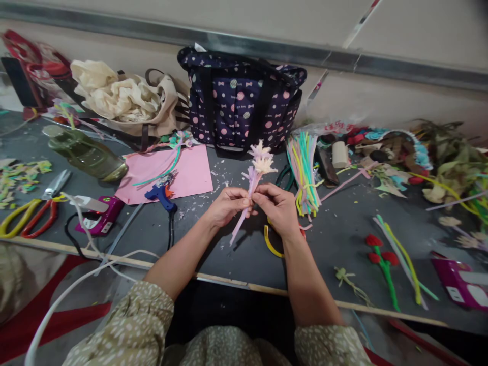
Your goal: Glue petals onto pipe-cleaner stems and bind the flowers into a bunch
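Sleeves: your olive, pale-flecked sleeves [118,325] lie nearest, gathered near the elbows, with both forearms reaching over the dark tabletop [358,223].
Pipe-cleaner flower: the lilac-and-cream pipe-cleaner flower [254,179] is straight ahead of you, between your hands and above the tabletop; its spiky heads point away from you and its stem ends slant down to your left.
Left grip: your left hand [231,206] grasps the flower's stems between thumb and fingers.
Right grip: your right hand [278,208] pinches the same stems just beneath the blooms, its fingertips close beside your left ones.
Under the right wrist: a curved yellow handle [272,246], partly hidden.
Stem bundle: a tied bundle of multicoloured pipe cleaners [303,168] lies just beyond your right hand.
Glue gun: the blue glue gun [163,199] rests at the near edge of a pink sheet [194,173], left of your hands.
Far right: a red-headed, green-stemmed flower [388,279] lies beside loose pipe cleaners [407,267].
Behind: a navy patterned tote bag [236,112].
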`<state>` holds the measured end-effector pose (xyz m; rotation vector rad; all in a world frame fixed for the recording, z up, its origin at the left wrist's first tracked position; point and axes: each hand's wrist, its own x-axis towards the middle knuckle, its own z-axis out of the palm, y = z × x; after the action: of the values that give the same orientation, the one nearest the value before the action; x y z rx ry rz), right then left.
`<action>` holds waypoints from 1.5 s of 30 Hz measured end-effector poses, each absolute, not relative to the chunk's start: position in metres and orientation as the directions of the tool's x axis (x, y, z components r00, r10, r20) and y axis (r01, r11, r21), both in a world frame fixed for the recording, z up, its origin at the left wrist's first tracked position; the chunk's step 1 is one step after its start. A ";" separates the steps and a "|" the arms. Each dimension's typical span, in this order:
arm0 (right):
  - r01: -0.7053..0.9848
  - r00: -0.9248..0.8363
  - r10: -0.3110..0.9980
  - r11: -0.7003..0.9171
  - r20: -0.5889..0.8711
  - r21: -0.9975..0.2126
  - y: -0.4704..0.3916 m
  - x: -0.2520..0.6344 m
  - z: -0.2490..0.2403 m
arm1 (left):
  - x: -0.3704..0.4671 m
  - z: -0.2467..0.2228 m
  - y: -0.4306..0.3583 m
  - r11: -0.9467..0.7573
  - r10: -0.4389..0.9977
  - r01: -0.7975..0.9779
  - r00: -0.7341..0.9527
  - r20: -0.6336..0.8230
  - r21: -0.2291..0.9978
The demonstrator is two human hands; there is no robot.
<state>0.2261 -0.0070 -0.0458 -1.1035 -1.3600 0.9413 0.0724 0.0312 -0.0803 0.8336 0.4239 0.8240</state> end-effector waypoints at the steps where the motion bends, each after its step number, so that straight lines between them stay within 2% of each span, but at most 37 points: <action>1: 0.092 0.025 0.965 0.259 0.263 -0.961 -0.006 0.226 -0.047 | 0.073 -0.081 0.031 0.404 0.776 -0.475 0.630 -0.018 0.782; 4: 0.054 0.018 0.962 0.270 0.271 -0.961 -0.005 0.226 -0.049 | 0.074 -0.086 0.031 0.442 0.749 -0.487 0.662 -0.011 0.754; 10: -0.113 -0.026 0.989 0.144 0.147 -0.983 -0.006 0.221 -0.051 | 0.077 -0.091 0.030 0.538 0.671 -0.477 0.742 -0.009 0.695; 13: -0.073 -0.020 0.988 0.149 0.151 -0.986 -0.007 0.220 -0.049 | 0.075 -0.088 0.031 0.544 0.661 -0.439 0.749 -0.044 0.715; 16: 0.026 0.064 0.973 0.220 0.221 -0.975 -0.007 0.221 -0.047 | 0.074 -0.082 0.032 0.511 0.695 -0.423 0.716 -0.071 0.748; 19: 0.160 0.153 0.942 0.274 0.298 -0.948 -0.005 0.221 -0.051 | 0.076 -0.079 0.033 0.352 0.799 -0.421 0.601 -0.034 0.836; 21: 0.242 0.199 0.914 0.305 0.355 -0.921 -0.004 0.221 -0.055 | 0.078 -0.077 0.032 0.143 0.884 -0.390 0.463 0.060 0.910; 23: 0.298 0.227 0.886 0.332 0.404 -0.895 -0.004 0.221 -0.060 | 0.081 -0.077 0.029 -0.111 0.928 -0.284 0.314 0.202 0.952; 26: 0.355 0.255 0.861 0.340 0.440 -0.871 -0.004 0.218 -0.063 | 0.084 -0.077 0.025 -0.455 0.871 -0.019 0.200 0.450 0.890; 28: 0.398 0.262 0.856 0.325 0.446 -0.858 -0.005 0.216 -0.063 | 0.084 -0.078 0.022 -0.589 0.803 0.122 0.199 0.562 0.799; 31: 0.461 0.252 0.854 0.308 0.455 -0.832 -0.007 0.212 -0.062 | 0.083 -0.080 0.020 -0.647 0.763 0.231 0.188 0.619 0.727; 37: 0.487 0.267 0.830 0.323 0.490 -0.812 -0.008 0.209 -0.065 | 0.080 -0.081 0.019 -0.648 0.756 0.323 0.161 0.635 0.690; 45: 0.558 0.222 0.824 0.332 0.522 -0.761 -0.009 0.209 -0.063 | 0.079 -0.081 0.018 -0.661 0.745 0.284 0.146 0.650 0.694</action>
<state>0.2093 -0.0088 -0.0635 -1.3423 -1.4537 0.2926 0.0794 0.0184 -0.0807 2.0221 0.9846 1.5277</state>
